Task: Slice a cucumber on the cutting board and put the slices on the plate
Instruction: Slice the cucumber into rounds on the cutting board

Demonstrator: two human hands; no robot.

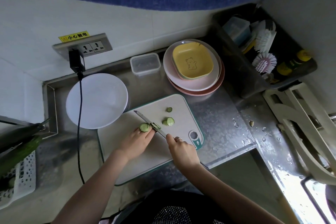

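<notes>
Gripping the knife (151, 123) in my right hand (182, 151), left hand (138, 143) curled over the cucumber (144, 126), mostly hidden; 3 round slices (168, 121) on the smooth cutting board (127, 151); white plate (98, 100) beside.

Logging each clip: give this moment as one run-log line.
phase: slicing | left hand: holds cucumber on cutting board | right hand: grips knife | slices: on board | plate: no slices

Readable only on the yellow sticker (74, 36) above the wall socket panel (82, 46): "小心触电", beside a small warning symbol.
</notes>
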